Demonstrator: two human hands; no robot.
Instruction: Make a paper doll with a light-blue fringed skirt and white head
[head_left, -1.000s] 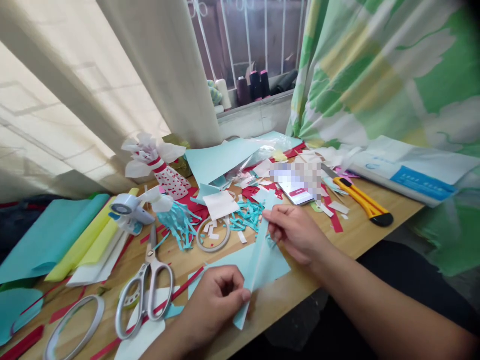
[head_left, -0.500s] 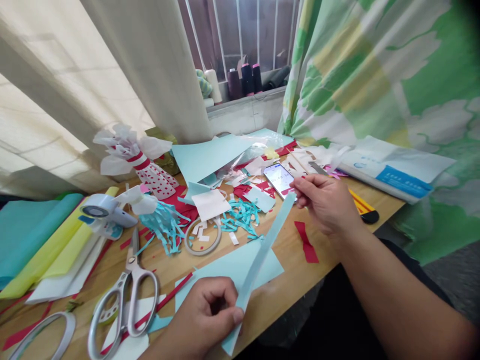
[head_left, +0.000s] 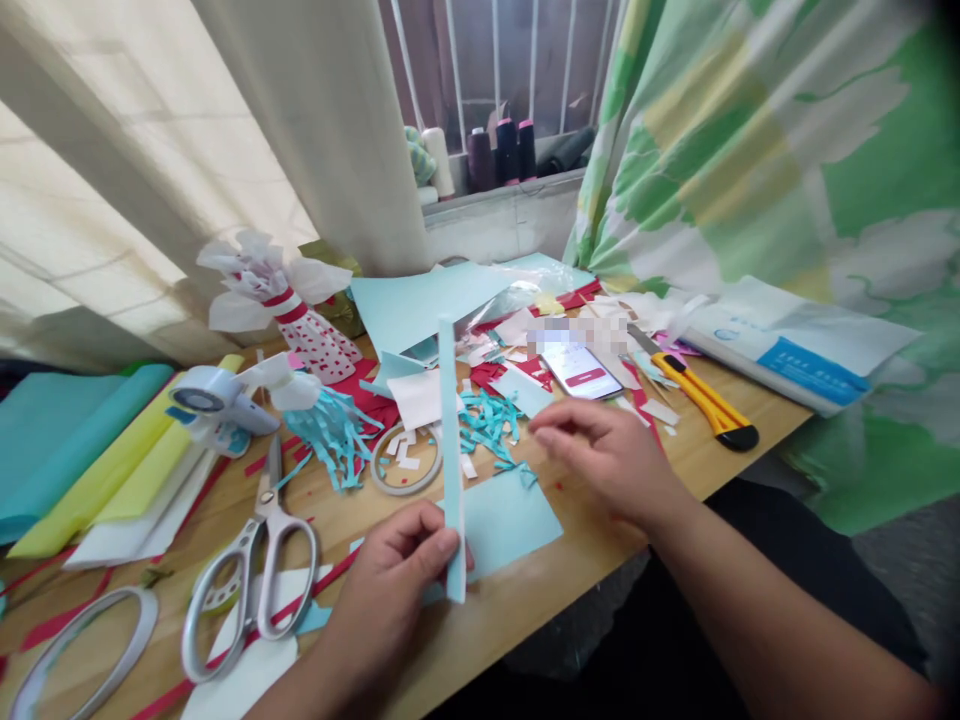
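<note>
A light blue paper strip [head_left: 450, 430] stands nearly upright, pinched near its lower end by my left hand [head_left: 405, 565]. My right hand [head_left: 607, 455] is apart from the strip, over the right part of the table, its fingers curled and pressed together; whether they hold something small is hidden. Beneath the strip lies a light blue sheet [head_left: 517, 525]. Beyond my right hand is a lit phone [head_left: 581, 368]. Cut turquoise shreds [head_left: 484, 425] and a roll of tape [head_left: 407, 490] lie behind the strip.
Large scissors [head_left: 255, 560] and another tape ring [head_left: 90, 650] are at the left. Rolled coloured papers [head_left: 120, 450] lie farther left. A yellow cutter [head_left: 705, 400] and a white-blue packet [head_left: 780, 345] lie right. A dotted paper bouquet [head_left: 315, 335] stands behind.
My right hand has come off the strip's upper end and moved slightly left and down. The strip has swung from slanting to nearly upright in my left hand, which has risen a little.
</note>
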